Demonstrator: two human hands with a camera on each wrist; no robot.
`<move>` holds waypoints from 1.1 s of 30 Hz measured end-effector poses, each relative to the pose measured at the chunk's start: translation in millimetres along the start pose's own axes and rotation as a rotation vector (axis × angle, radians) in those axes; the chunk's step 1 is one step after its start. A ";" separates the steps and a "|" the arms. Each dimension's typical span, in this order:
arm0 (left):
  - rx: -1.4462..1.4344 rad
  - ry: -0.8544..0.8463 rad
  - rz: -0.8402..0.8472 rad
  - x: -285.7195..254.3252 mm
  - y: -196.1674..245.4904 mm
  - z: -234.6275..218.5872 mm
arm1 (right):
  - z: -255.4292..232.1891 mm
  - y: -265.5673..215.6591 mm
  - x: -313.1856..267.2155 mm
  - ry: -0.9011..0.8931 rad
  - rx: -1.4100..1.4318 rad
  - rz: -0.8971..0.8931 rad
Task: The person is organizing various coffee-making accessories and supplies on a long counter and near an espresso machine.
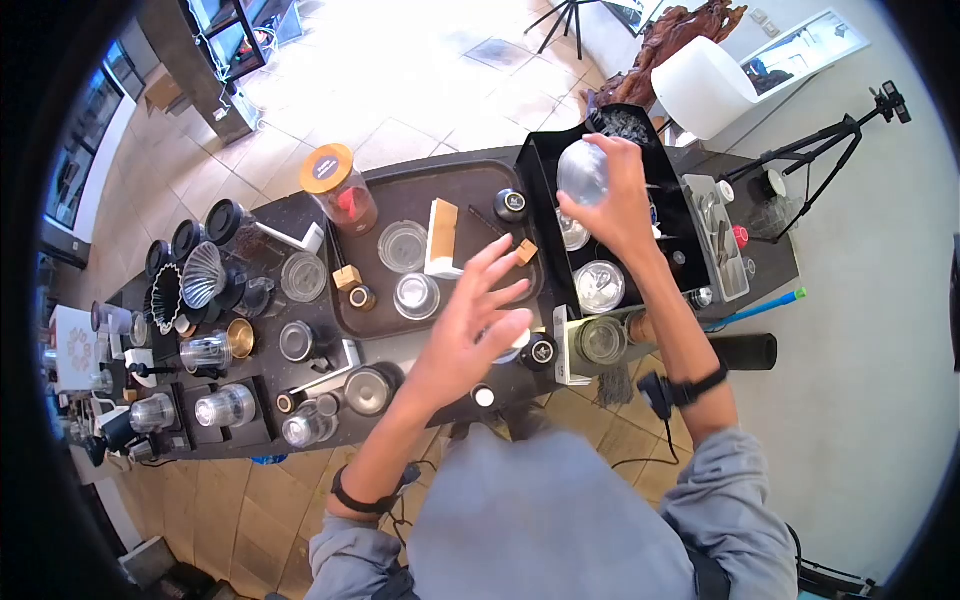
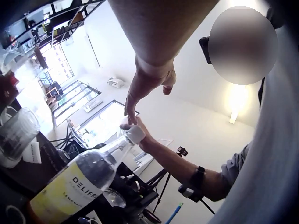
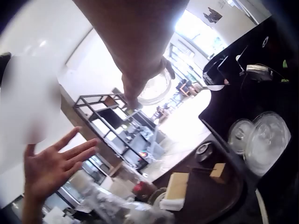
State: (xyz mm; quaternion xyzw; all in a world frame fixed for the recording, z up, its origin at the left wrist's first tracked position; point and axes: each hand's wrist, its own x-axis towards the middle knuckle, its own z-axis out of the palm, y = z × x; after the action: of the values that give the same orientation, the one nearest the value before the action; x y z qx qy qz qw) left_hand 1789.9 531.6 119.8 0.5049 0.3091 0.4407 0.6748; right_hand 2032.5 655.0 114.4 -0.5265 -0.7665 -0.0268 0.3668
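My right hand (image 1: 622, 200) grips a clear, round, dome-like piece (image 1: 582, 170) over the far part of a black open box (image 1: 548, 190). Its rounded rim shows between thumb and fingers in the right wrist view. Inside the box lie other clear round pieces (image 3: 267, 143), one partly overlapping another. My left hand (image 1: 470, 345) is held up over the near edge of the brown tray (image 1: 400, 180), fingers spread and nothing in them. A bottle (image 2: 70, 189) with a yellow label and white cap stands beneath it, mostly hidden by that hand in the head view.
On the tray are a wooden-lidded jar (image 1: 342, 190), a clear dish (image 1: 403, 246) and a wood-topped white stand (image 1: 441, 236). Several jars and drippers crowd the left. A grey cutlery holder (image 1: 718, 235) and a tripod (image 1: 840, 135) stand right of the box.
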 end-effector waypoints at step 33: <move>0.682 -0.013 -0.072 232.6 -92.6 -92.4 | 131.3 121.7 0.5 -0.256 -0.325 0.463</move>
State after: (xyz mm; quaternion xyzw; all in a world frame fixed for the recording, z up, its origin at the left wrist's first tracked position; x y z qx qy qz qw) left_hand 1834.2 770.9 10.3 0.6931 0.4520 0.2843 0.4842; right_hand 2062.9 765.5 -23.0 -0.7380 -0.6518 0.0021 0.1746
